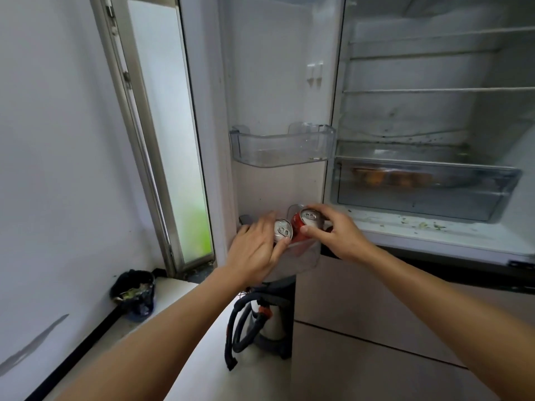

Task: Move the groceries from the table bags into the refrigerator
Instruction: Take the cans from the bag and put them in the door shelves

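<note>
The refrigerator door stands open to the left. In its lower clear door bin [304, 256] two drink cans stand side by side. My left hand [257, 247] grips the left can [283, 229], whose silver top faces me. My right hand [338, 233] holds the right can [304, 222], which is red with a silver top. Both cans sit partly inside the bin, tilted slightly toward me. The table and the bags are out of view.
An upper clear door bin [282, 146] holds nothing I can see. Inside, wire shelves [434, 90] and a crisper drawer [422, 186] with brownish items. Crumbs lie on the ledge [419, 227]. Below the door stand a vacuum with a hose [260, 322] and a dark rubbish bin [134, 293].
</note>
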{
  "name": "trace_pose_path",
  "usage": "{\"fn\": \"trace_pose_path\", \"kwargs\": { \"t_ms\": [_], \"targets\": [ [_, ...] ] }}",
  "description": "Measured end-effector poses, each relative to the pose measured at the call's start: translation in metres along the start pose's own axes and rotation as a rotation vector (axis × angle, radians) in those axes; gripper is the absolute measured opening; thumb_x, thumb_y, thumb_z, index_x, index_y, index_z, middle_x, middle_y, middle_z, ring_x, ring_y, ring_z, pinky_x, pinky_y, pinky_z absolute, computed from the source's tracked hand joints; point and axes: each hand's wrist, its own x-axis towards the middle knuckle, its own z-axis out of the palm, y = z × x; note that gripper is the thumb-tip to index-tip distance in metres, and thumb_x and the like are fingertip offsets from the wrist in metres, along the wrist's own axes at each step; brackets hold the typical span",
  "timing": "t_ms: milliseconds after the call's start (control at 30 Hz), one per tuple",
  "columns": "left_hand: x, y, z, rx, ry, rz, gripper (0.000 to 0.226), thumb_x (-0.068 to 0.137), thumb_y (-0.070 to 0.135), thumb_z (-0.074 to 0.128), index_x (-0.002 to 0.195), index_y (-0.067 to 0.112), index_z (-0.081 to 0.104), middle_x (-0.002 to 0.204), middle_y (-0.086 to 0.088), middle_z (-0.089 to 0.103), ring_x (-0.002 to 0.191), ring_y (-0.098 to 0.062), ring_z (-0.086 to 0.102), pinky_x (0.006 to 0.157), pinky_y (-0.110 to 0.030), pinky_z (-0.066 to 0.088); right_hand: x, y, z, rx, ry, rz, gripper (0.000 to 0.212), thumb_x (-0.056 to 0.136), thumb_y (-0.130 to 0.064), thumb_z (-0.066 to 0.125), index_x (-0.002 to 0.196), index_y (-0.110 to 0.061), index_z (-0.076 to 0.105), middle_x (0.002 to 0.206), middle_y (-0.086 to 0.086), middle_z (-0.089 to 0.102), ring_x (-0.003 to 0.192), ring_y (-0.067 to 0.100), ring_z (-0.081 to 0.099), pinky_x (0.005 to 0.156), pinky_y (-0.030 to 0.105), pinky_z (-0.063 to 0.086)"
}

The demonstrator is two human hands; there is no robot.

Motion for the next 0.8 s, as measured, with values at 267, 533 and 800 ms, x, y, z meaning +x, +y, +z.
{"fn": "trace_pose_path", "kwargs": {
  "t_ms": [267, 533, 800],
  "targets": [
    [-0.020, 0.015, -0.006, 0.013, 0.057, -0.023, 0.059, 0.096, 0.052, 0.035, 0.141, 0.013, 0.035, 0.138, -0.008, 0.046, 0.119, -0.025, 0.049, 0.099, -0.037, 0.039, -0.018, -0.003, -0.002, -0.059, -0.068, -0.020, 0.073, 0.080, -0.047, 0.071, 0.143, -0.024, 0.041, 0.141, 0.000, 0.050, 0.127, 0.016, 0.048, 0.106, 0.037, 0.041],
    [-0.117, 0.035, -0.028, 0.132, 0.172, -0.159, 0.028, 0.086, 0.024, 0.059, 0.112, 0.012, 0.060, 0.105, -0.004, 0.060, 0.087, -0.022, 0.059, 0.072, -0.036, 0.053, -0.058, -0.050, 0.007, -0.232, 0.162, -0.438, 0.024, 0.088, -0.026, 0.064, 0.110, -0.016, 0.065, 0.108, 0.001, 0.062, 0.097, 0.016, 0.055, 0.073, 0.026, 0.040],
    [-0.278, 0.024, -0.090, 0.295, -0.026, -0.557, 0.024, 0.093, 0.032, 0.047, 0.107, 0.017, 0.060, 0.100, 0.000, 0.063, 0.089, -0.022, 0.060, 0.068, -0.033, 0.044, -0.126, -0.129, 0.113, -0.110, -0.203, -0.611, 0.023, 0.089, -0.034, 0.059, 0.108, -0.023, 0.065, 0.100, -0.004, 0.064, 0.088, 0.015, 0.060, 0.073, 0.034, 0.052]
  ]
}}
